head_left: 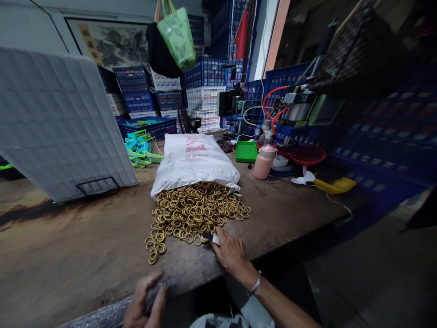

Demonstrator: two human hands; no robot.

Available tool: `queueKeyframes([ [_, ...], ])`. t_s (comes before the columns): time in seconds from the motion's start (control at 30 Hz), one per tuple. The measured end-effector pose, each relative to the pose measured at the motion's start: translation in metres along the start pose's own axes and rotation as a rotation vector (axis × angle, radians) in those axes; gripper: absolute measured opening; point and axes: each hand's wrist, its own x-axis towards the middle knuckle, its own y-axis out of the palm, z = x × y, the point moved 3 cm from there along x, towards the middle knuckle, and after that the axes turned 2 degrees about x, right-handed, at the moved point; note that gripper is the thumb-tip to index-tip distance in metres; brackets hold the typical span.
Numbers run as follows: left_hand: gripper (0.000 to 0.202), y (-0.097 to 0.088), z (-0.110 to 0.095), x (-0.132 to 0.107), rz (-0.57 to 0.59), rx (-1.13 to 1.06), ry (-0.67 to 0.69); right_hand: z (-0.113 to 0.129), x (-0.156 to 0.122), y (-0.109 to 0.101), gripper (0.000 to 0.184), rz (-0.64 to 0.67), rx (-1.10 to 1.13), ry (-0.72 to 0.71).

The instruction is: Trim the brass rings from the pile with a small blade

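A heap of brass-coloured rings [198, 209] spills from the mouth of a white sack [198, 159] onto the table. My right hand [232, 253] pinches a small black-and-white piece [212, 238] at the near edge of the heap; its black end touches or nearly touches the rings. Several rings lie loose at the heap's front left. My left hand [145, 300] is low at the table's front edge, partly blurred. Its fingers curl around something greyish that I cannot make out. Clear plastic [99, 315] shows beside that hand.
A grey-white ribbed panel [61, 123] stands at left on a black wire stand [99, 187]. Green and blue plastic pieces [139, 148] lie behind it. At right are a green tray [246, 151], a pink bottle [264, 161], a red dish [307, 155] and a yellow scoop [336, 185].
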Motion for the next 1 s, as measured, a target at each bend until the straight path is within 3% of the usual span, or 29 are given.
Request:
queueKeyframes([
  [0.1,0.052,-0.003,0.014,0.044,-0.150,0.122,0.084,0.020,0.010,0.002,0.030,0.018,0.024,-0.033],
  [0.2,0.063,0.020,0.022,0.075,-0.223,0.204,0.204,0.035,0.017,0.001,0.025,0.026,0.045,-0.062],
  [0.4,0.073,0.066,0.005,0.084,-0.168,0.386,0.241,0.042,0.020,-0.012,0.022,0.059,0.101,-0.211],
  [0.47,0.071,0.072,-0.001,0.083,-0.143,0.381,0.284,0.032,0.023,-0.017,0.022,0.055,0.145,-0.321],
  [0.53,0.067,0.075,-0.003,0.082,-0.124,0.329,0.357,0.009,0.030,-0.025,0.022,-0.039,0.178,-0.338],
  [0.67,0.050,0.067,0.000,0.090,-0.225,0.207,0.472,-0.066,0.054,-0.043,0.023,-0.287,0.128,-0.044],
  [0.8,0.051,0.050,0.010,0.116,-0.336,0.251,0.326,-0.123,0.078,-0.048,0.018,-0.221,-0.042,0.247],
  [0.9,0.057,0.041,0.021,0.141,-0.309,0.304,0.069,-0.125,0.090,-0.045,0.023,-0.193,-0.046,0.258],
  [1.0,0.060,0.040,0.023,0.160,-0.216,0.252,0.018,-0.102,0.096,-0.037,0.023,-0.180,-0.016,0.212],
])
